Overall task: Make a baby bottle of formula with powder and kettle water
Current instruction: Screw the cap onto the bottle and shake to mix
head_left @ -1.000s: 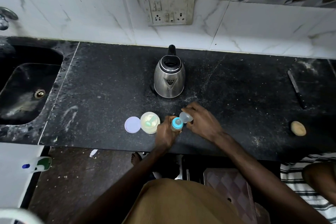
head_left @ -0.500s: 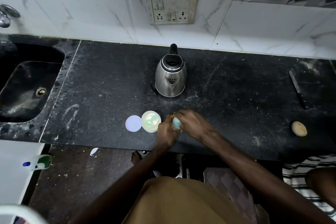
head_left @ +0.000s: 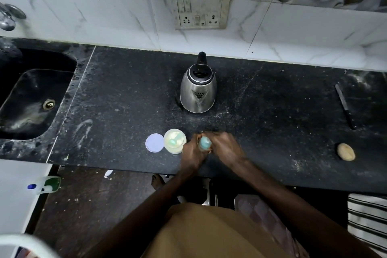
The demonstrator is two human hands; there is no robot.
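At the far left a tap [head_left: 9, 16] sticks out over the dark sink [head_left: 12, 100] let into the black counter [head_left: 125, 90]. A white bottle with a green label and a blue cap [head_left: 45, 184] lies below the counter's edge on the left. Further along the counter, near its front edge, a round lilac lid [head_left: 155, 143] lies flat, touching the open tub of pale formula powder [head_left: 174, 141], with a greenish scoop inside it. Just beside the tub, the left hand [head_left: 192, 153] is wrapped around the baby bottle [head_left: 204, 143], which stands upright on the counter with its blue top showing between the two hands. Behind it, nearer the wall, the steel kettle [head_left: 198, 90] stands with its spout toward the person, below a grimy socket plate [head_left: 201, 10] on the white tiles. The right hand [head_left: 225, 147] is closed over the bottle's top from the right side. Well off to the right lie a knife [head_left: 345, 109] and a small potato [head_left: 346, 151].
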